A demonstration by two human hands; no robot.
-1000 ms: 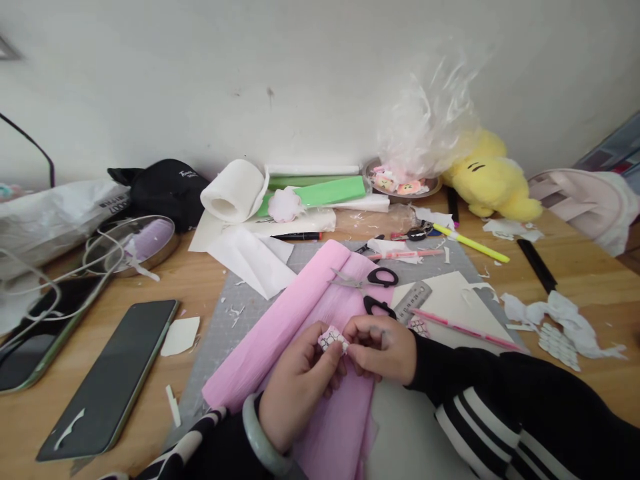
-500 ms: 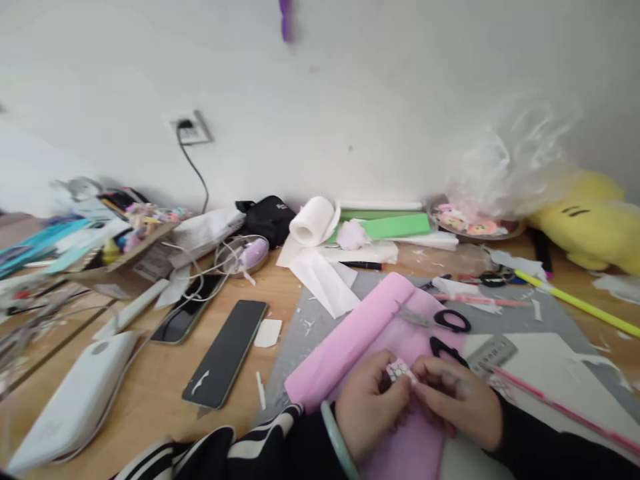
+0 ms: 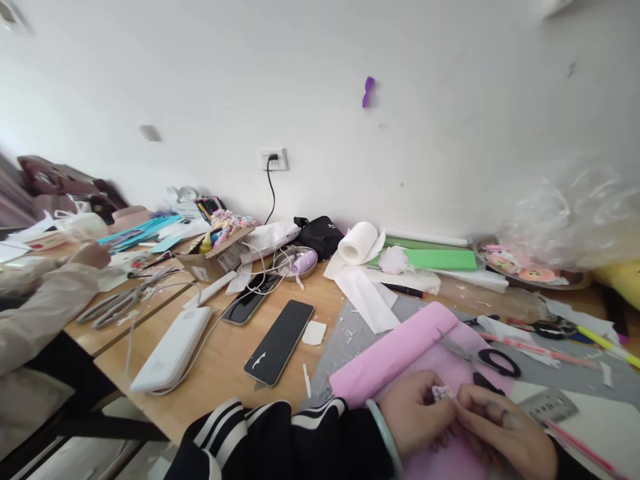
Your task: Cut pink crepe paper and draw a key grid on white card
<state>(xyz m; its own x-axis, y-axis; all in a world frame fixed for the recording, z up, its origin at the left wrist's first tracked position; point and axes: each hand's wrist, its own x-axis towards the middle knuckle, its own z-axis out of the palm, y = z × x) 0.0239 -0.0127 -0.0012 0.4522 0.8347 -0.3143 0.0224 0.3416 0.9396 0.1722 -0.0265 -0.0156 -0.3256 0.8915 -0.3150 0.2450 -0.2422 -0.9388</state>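
Between the fingertips of both hands is a small pale pink piece (image 3: 442, 393) with a dark pattern on it, partly hidden by the fingers. My left hand (image 3: 416, 412), a pale bangle at its wrist, pinches it from the left. My right hand (image 3: 505, 427) closes on its right side. Under the hands lies pink crepe paper (image 3: 395, 353), its far end rolled up. Scissors (image 3: 475, 357) with black handles rest on the paper, blades spread. A metal ruler (image 3: 547, 407) lies to the right of my right hand.
Left of the grey mat (image 3: 335, 353) lie a dark phone (image 3: 280, 343) and a white power bank (image 3: 173, 350) with a cable. Behind are a white paper roll (image 3: 359, 243) and green paper (image 3: 440, 259). Another person's sleeve (image 3: 50, 307) reaches in at the far left.
The view has swung left and a little up, so things sit farther right and lower. Another person's arm has come into sight at the left. Both hands keep their pinch on the small piece.
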